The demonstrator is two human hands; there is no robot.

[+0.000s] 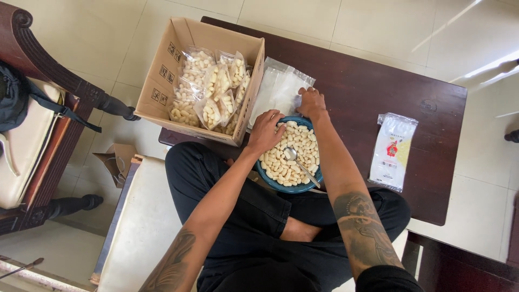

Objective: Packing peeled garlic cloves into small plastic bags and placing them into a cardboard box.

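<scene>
Tattooed forearms reach forward from the person's crossed legs in black trousers toward a blue bowl [290, 186] heaped with pale, finger-shaped snack pieces, which rests at the near edge of a dark wooden table [378, 97]. Lying across the snacks, just below and between the two hands, is a metal spoon [299, 162] that neither hand is holding.

Resting on the far-left rim of the bowl, the left hand [266, 131] has its fingers curled loosely over the pieces; whether anything is pinched in them I cannot tell. Just beyond the bowl's far rim, the right hand [312, 103] presses down on a stack of empty clear bags [278, 92], fingertips closed onto the top one. So the hands sit apart, each on its own thing, close together.

Left of the left hand stands an open cardboard box [203, 81] packed with filled bags [211, 89] of the same snack. Well to the right of the right hand lies a flat printed packet [393, 151].

Doing this step well probably means peeling off only the top bag, since thin film clings in layers, and keeping the bowl steadied with the other hand so it does not slide off the table edge.
</scene>
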